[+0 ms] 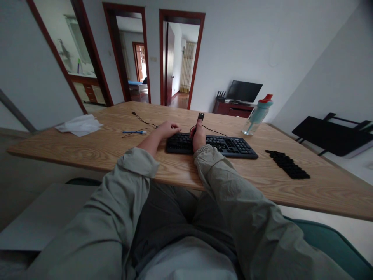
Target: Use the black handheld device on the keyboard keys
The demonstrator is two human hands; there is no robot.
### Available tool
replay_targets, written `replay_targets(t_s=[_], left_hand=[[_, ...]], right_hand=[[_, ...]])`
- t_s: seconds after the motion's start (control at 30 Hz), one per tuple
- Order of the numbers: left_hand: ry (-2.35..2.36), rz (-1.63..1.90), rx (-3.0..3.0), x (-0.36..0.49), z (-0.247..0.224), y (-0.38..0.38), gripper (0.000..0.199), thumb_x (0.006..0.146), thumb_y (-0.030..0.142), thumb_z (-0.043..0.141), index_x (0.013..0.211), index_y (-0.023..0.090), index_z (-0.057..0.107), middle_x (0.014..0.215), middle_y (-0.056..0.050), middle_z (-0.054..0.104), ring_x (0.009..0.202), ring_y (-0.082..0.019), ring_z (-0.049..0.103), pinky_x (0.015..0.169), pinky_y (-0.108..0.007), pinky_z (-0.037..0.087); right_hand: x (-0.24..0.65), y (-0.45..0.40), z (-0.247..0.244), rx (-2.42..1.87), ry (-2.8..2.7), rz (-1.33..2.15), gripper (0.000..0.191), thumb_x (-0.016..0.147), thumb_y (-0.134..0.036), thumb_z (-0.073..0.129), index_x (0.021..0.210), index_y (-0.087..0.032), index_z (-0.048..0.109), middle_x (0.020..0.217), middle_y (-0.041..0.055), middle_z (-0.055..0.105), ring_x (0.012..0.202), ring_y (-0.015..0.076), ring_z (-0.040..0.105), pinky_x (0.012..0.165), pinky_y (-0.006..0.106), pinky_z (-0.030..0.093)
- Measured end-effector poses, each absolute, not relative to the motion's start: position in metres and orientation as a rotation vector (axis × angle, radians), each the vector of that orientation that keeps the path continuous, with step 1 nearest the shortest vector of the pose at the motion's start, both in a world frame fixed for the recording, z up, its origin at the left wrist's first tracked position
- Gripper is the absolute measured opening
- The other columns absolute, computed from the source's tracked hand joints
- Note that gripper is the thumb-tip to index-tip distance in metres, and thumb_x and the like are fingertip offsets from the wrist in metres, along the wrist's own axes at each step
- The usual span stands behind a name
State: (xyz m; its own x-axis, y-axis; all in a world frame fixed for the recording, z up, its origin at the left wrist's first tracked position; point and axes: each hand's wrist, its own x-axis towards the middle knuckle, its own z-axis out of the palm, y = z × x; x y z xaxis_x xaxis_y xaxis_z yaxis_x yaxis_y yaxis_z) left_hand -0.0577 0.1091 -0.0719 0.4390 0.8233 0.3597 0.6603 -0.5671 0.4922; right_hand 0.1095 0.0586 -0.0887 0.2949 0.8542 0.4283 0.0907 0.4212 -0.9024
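Note:
A black keyboard (233, 147) lies on the wooden table in front of me. My right hand (199, 133) is above its left-middle part, wrapped round a small black device (201, 116) that points upward, thumb along it. At the keyboard's upper left corner rests my left hand (169, 128), its fingers bent and close together; whatever they may hold is too small to make out. A thin black cable (145, 121) runs left from behind my left hand, and another stretch shows behind the keyboard.
On the table (110, 155) are white tissues (80, 125) at the left, a blue brush-like item (135, 132) beside the cable, a water bottle (258, 116) at the back right, and a black keycap-like pile (287, 164) at the right.

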Motion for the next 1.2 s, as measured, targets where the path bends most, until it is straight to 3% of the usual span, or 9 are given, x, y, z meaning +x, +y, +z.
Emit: replay_targets(t_s=[0.13, 0.27, 0.37, 0.67, 1.0, 1.2], left_hand=[[1.556, 0.895, 2.368, -0.067, -0.080, 0.114, 0.033, 0.085, 0.036, 0.053, 0.091, 0.011, 0.075, 0.089, -0.011, 0.073, 0.076, -0.019, 0.062, 0.069, -0.028, 0.044], [1.802, 0.802, 2.398, -0.053, -0.084, 0.109, 0.033, 0.087, 0.039, 0.052, 0.100, 0.019, 0.075, 0.104, -0.011, 0.073, 0.091, -0.023, 0.064, 0.078, -0.031, 0.045], [1.852, 0.738, 2.480, -0.044, -0.083, 0.104, 0.034, 0.089, 0.040, 0.049, 0.102, 0.021, 0.075, 0.108, -0.010, 0.073, 0.099, -0.024, 0.064, 0.082, -0.032, 0.044], [1.793, 0.718, 2.511, -0.042, -0.084, 0.101, 0.035, 0.090, 0.039, 0.047, 0.099, 0.019, 0.075, 0.104, -0.010, 0.074, 0.092, -0.023, 0.065, 0.075, -0.031, 0.044], [1.792, 0.719, 2.509, -0.041, -0.084, 0.100, 0.035, 0.090, 0.037, 0.046, 0.096, 0.018, 0.075, 0.100, -0.011, 0.074, 0.088, -0.023, 0.065, 0.072, -0.031, 0.043], [1.797, 0.712, 2.523, -0.042, -0.086, 0.100, 0.035, 0.092, 0.036, 0.045, 0.097, 0.018, 0.075, 0.103, -0.012, 0.074, 0.090, -0.022, 0.065, 0.074, -0.030, 0.044]], right_hand=[[0.109, 0.059, -0.090, -1.026, -1.169, 0.679, 0.065, 0.081, -0.085, 0.025, 0.062, -0.024, 0.035, 0.055, -0.0029, 0.040, 0.046, 0.0108, 0.039, 0.046, 0.027, 0.036], [0.108, 0.062, -0.092, -1.015, -1.145, 0.639, 0.063, 0.083, -0.082, 0.028, 0.059, -0.024, 0.035, 0.052, -0.0039, 0.035, 0.047, 0.0109, 0.035, 0.045, 0.027, 0.030], [0.106, 0.063, -0.091, -1.030, -1.106, 0.569, 0.061, 0.087, -0.076, 0.030, 0.056, -0.023, 0.038, 0.052, -0.0029, 0.036, 0.051, 0.0116, 0.037, 0.050, 0.027, 0.033], [0.096, 0.063, -0.083, -1.225, -0.995, 0.446, 0.064, 0.090, -0.072, 0.028, 0.058, -0.022, 0.052, 0.056, 0.0025, 0.048, 0.057, 0.0170, 0.046, 0.059, 0.031, 0.040], [0.091, 0.067, -0.075, -1.407, -0.911, 0.435, 0.072, 0.087, -0.076, 0.027, 0.075, -0.018, 0.068, 0.077, 0.0147, 0.067, 0.082, 0.0294, 0.065, 0.075, 0.038, 0.049], [0.087, 0.069, -0.072, -1.408, -0.925, 0.445, 0.066, 0.084, -0.077, 0.034, 0.070, -0.020, 0.064, 0.076, 0.0133, 0.066, 0.084, 0.0305, 0.065, 0.077, 0.040, 0.049]])
